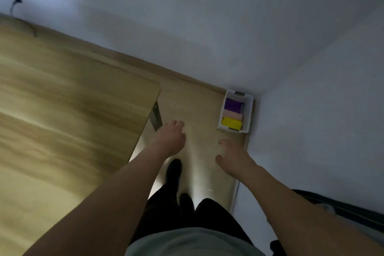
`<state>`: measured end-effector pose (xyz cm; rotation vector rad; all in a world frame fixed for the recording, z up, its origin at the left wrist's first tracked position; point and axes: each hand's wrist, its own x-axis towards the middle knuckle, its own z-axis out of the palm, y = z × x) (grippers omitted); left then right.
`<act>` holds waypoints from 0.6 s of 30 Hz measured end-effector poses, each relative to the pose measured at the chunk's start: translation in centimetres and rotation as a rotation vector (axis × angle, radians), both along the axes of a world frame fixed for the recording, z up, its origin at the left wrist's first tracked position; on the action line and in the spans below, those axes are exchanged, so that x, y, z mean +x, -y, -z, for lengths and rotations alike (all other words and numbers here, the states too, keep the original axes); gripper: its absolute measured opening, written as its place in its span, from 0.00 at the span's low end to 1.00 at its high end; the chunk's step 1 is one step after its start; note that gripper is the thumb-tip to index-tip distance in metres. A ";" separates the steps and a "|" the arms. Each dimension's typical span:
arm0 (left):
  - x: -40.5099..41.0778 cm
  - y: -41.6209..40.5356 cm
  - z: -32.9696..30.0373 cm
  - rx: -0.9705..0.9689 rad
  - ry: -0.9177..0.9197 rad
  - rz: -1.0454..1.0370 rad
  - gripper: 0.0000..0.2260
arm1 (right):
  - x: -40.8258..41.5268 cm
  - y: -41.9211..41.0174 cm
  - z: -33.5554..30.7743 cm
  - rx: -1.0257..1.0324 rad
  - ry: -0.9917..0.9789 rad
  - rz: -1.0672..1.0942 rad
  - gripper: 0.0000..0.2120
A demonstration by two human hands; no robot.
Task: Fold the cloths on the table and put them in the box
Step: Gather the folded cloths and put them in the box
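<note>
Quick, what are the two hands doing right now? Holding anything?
Left hand: fingers loosely curled, holding nothing.
Right hand: open and relaxed, holding nothing.

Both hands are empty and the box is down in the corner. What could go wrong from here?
1. The box sits on the floor tight in the wall corner, so a reach from the left hand or right hand may knock the wall.
2. Purple, pink and yellow cloths already fill much of it; another might not sit flat.
3. The picture is blurred and dim, so a misstep near the table leg is possible.
</note>
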<state>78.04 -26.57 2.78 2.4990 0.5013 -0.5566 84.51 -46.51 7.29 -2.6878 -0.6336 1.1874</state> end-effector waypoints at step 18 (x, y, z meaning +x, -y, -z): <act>-35.1 0.0 0.5 -0.035 -0.012 -0.451 0.18 | -26.5 -6.0 1.1 -0.017 -0.024 -0.410 0.26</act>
